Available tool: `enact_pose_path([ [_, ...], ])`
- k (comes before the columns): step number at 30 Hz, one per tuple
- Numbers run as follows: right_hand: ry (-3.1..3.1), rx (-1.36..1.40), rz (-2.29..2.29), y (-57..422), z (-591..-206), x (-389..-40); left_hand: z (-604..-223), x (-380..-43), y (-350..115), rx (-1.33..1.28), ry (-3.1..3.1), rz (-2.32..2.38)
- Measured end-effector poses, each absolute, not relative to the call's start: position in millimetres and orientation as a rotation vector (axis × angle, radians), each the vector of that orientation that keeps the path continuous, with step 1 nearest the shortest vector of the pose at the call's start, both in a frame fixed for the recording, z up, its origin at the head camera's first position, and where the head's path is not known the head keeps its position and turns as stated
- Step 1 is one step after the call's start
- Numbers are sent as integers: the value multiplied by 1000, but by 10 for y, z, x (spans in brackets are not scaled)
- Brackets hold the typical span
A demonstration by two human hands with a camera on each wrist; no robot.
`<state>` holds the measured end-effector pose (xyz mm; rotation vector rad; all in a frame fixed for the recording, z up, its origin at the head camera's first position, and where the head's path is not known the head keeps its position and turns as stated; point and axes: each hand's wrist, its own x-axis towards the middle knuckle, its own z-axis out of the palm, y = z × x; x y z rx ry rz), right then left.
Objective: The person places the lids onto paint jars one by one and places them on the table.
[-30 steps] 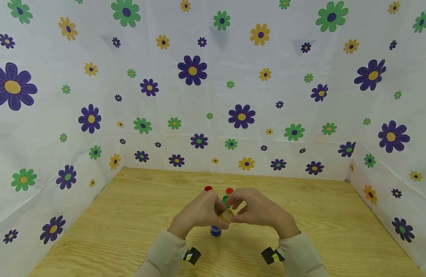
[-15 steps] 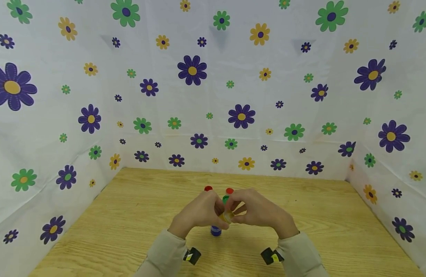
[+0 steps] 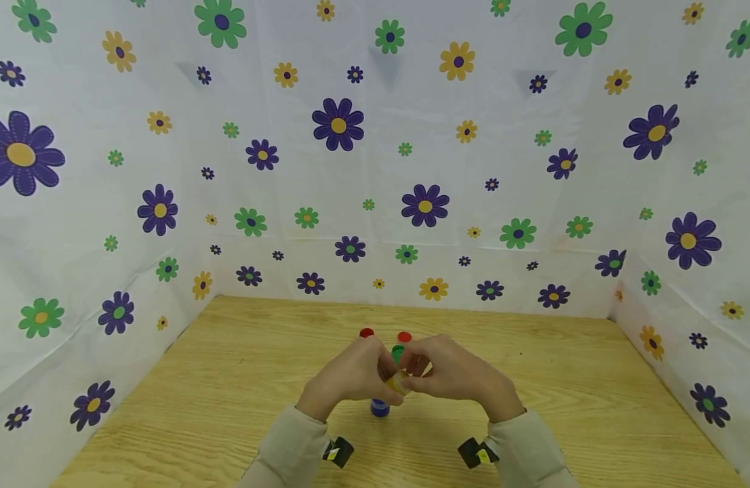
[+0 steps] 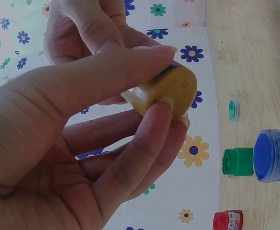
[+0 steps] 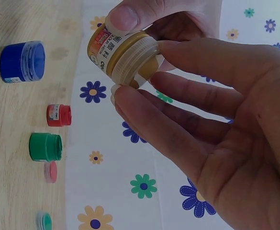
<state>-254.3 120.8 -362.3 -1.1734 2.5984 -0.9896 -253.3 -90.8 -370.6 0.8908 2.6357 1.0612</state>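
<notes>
Yellow jar (image 5: pixel 112 51) seems light, stiff, kinda slick, so I've got left hand (image 3: pixel 357 368) gripping its body (image 4: pixel 180 88), right hand (image 3: pixel 454 369) pinching its lid (image 5: pixel 133 56).

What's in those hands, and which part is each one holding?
A yellow paint jar: the left hand grips its body, the right hand pinches its clear lid.

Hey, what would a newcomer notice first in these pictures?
Probably the white cloth, covered in purple, green and yellow flowers, behind the wooden table. Next, the yellow jar in the left hand, its clear lid pinched by the right hand. In the head view, the blue jar shows just below them.
</notes>
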Motion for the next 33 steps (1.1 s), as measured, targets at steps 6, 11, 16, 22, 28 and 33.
enact_pose_path([
  [6, 2603, -1176, -982, 1202, -3620, -2538, -3710, -2535, -908, 900, 2639, 1058],
  [11, 2615, -1157, -997, 1212, -3616, -2533, -3709, -2545, -913, 887, 2643, 1054],
  [16, 2591, -1165, -1063, 1228, -3611, -2530, -3701, -2551, -920, 868, 2634, 1065],
  [22, 2524, -1247, -1105, 1224, -3623, -2545, -3701, -2547, -925, 886, 2624, 1076],
  [28, 2468, -1278, -1129, 1218, -3644, -2554, -3707, -2545, -929, 897, 2620, 1079],
  [33, 2460, -1290, -1137, 1220, -3652, -2557, -3706, -2545, -928, 906, 2622, 1074],
])
